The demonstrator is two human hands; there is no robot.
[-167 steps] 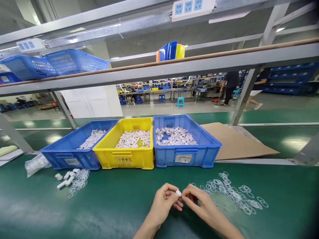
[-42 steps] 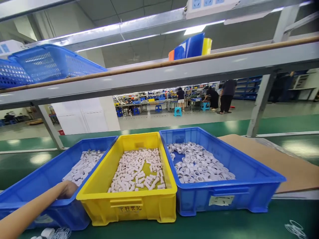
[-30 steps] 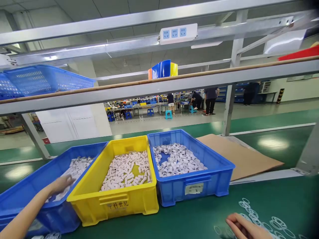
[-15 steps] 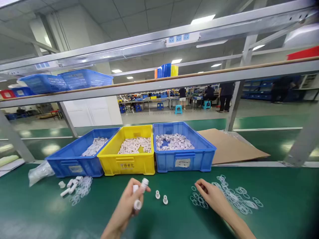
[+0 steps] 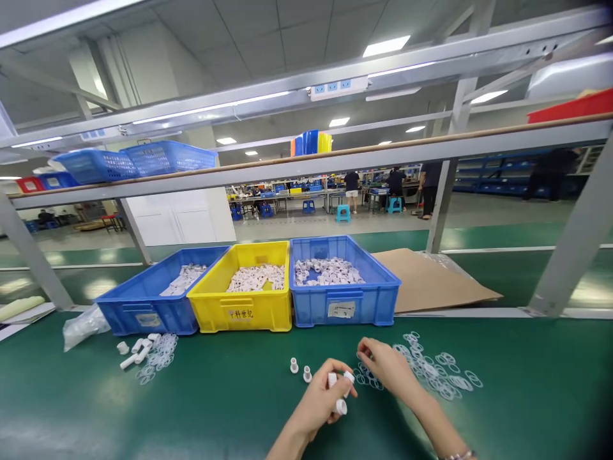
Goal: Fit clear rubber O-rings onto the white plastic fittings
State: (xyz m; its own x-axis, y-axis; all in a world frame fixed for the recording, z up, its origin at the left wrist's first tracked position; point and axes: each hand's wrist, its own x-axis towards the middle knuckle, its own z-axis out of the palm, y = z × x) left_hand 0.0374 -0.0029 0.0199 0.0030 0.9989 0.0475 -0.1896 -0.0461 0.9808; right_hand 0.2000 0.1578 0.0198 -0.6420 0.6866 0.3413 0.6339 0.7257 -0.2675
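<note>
My left hand is closed around several white plastic fittings, some poking out between thumb and fingers. Close to its right, my right hand has its thumb and fingertips pinched together over a small group of clear rings; whatever is between them is too small to make out. Two white flanged fittings stand upright on the green table just left of my left hand. A larger spread of clear rings lies to the right of my right hand.
Blue bin, yellow bin and another blue bin hold white parts. Brown cardboard lies behind right. More fittings, rings and a plastic bag are at left. A shelf crosses above.
My left hand has moved right with the fittings, passing the two standing ones and coming near my right hand. The camera view has shifted slightly.
</note>
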